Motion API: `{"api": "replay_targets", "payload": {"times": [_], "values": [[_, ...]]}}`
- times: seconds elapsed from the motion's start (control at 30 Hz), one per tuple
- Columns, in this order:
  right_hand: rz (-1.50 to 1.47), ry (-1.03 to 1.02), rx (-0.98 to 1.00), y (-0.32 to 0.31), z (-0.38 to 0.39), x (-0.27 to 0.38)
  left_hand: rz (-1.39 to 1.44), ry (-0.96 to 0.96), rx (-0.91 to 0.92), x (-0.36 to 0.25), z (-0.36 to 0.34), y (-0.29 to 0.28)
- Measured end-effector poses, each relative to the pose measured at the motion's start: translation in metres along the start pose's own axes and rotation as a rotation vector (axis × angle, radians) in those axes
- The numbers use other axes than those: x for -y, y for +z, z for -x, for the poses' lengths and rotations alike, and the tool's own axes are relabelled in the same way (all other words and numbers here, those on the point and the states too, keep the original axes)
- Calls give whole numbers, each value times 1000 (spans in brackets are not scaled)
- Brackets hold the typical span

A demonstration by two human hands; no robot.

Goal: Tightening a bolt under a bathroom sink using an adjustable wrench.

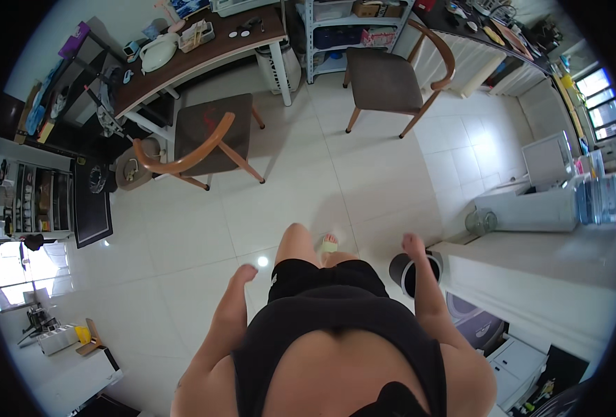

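Observation:
My left hand (245,274) hangs beside my left thigh, its fingers curled in, with no object visible in it. My right hand (412,247) is out to the right of my legs, also loosely closed, with nothing seen in it. Just behind and below it stands a dark round bin (399,274) with a pale rim, beside a white counter (516,264). My legs in black shorts are below me, and one pale sandal (329,245) shows on the tiled floor (273,201).
Ahead stand two wooden chairs (207,132) (384,76), a brown desk (183,55) with small items and a white shelf unit (349,35). A water cooler (530,208) and glass jug (480,221) are at right, a storage rack (40,194) at left.

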State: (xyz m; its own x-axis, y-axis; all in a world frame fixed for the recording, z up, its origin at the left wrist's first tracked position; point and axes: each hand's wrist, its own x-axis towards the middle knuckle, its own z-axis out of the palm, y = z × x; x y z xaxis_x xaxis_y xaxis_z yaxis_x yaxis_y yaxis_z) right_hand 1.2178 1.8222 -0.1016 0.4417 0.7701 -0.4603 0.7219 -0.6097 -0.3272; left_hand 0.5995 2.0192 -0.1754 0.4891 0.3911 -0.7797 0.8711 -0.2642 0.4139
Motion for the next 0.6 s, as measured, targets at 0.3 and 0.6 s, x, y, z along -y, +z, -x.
{"api": "replay_targets", "payload": {"times": [0.3, 0.6], "values": [[-436, 8, -96, -123, -236, 149, 476, -416, -12, -60, -2, -130], [-16, -135, 188, -110, -432, 254, 1021, -47, -412, -165, -153, -387]]}}
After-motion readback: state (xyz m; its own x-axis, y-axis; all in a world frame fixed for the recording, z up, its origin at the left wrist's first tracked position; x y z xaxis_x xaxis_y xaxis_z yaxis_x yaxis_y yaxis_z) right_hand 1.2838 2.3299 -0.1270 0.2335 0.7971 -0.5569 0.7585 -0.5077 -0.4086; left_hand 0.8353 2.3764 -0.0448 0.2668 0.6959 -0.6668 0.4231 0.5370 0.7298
